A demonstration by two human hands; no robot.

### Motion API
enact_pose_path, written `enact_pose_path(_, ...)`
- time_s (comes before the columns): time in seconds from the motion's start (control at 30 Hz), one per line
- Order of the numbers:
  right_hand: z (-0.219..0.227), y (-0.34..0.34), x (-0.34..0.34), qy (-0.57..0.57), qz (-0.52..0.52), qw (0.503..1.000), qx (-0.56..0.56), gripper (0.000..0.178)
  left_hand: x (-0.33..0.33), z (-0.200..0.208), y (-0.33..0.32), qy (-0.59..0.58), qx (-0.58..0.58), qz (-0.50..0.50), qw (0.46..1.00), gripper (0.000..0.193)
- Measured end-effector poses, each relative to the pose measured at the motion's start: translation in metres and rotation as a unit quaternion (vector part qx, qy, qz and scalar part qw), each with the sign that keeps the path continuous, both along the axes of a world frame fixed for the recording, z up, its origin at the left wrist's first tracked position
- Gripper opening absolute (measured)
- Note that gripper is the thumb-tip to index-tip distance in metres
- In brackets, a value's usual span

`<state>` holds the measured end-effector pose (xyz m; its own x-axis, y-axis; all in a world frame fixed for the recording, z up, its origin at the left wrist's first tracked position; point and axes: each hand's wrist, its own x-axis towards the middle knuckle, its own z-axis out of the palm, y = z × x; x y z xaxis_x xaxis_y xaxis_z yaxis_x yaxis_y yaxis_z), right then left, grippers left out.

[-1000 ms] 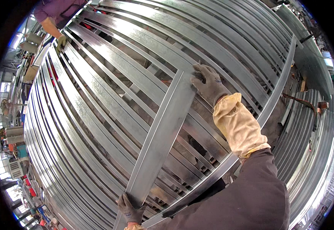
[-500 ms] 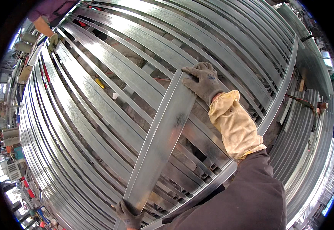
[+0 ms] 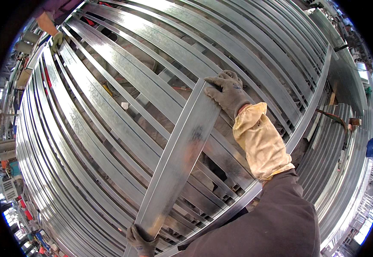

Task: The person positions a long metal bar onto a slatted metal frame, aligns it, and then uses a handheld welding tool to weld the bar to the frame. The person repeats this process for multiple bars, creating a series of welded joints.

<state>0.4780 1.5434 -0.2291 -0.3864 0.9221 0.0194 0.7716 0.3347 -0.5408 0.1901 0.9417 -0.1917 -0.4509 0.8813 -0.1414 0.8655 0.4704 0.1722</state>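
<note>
A short, wide galvanized steel channel lies slanted across the long metal profiles. My right hand, in a grey work glove with a tan sleeve cover above it, is closed over the channel's far end. My left hand, gloved too, grips the near end at the lower edge of the view, with its thumb over the face. Beneath the channel, the long galvanized profiles run side by side with gaps between them. A metal end rail crosses their ends on my right.
At the far left another person's gloved hand rests at the profiles' far ends. Grey ribbed metal lengths are stacked on the right, beside a large sheet-like panel. A small white scrap shows through a gap.
The view has shifted slightly, so the surroundings sit a little differently. Both my hands keep their grip, and the channel stays almost in the same place across the profiles.
</note>
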Motion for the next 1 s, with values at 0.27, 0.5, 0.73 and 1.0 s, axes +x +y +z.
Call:
enact_pose_path(0.27,0.003,0.003,0.001,0.006,0.012,1.0,-0.003,0.044,-0.001,-0.002,0.007,0.021,0.05,-0.054,0.997,0.117)
enact_pose_path(0.5,0.012,-0.004,-0.003,0.006,0.0,1.0,-0.017,0.048,-0.005,-0.009,-0.005,0.053,0.019,-0.062,0.996,0.12)
enact_pose_path(0.73,0.0,-0.004,-0.004,-0.005,-0.027,1.0,0.008,0.051,-0.007,-0.01,-0.014,0.01,0.012,-0.019,1.0,0.124)
enact_pose_path(1.0,-0.002,-0.003,0.003,0.016,-0.017,1.0,0.015,0.048,-0.003,-0.007,-0.008,0.019,0.015,-0.029,0.999,0.123)
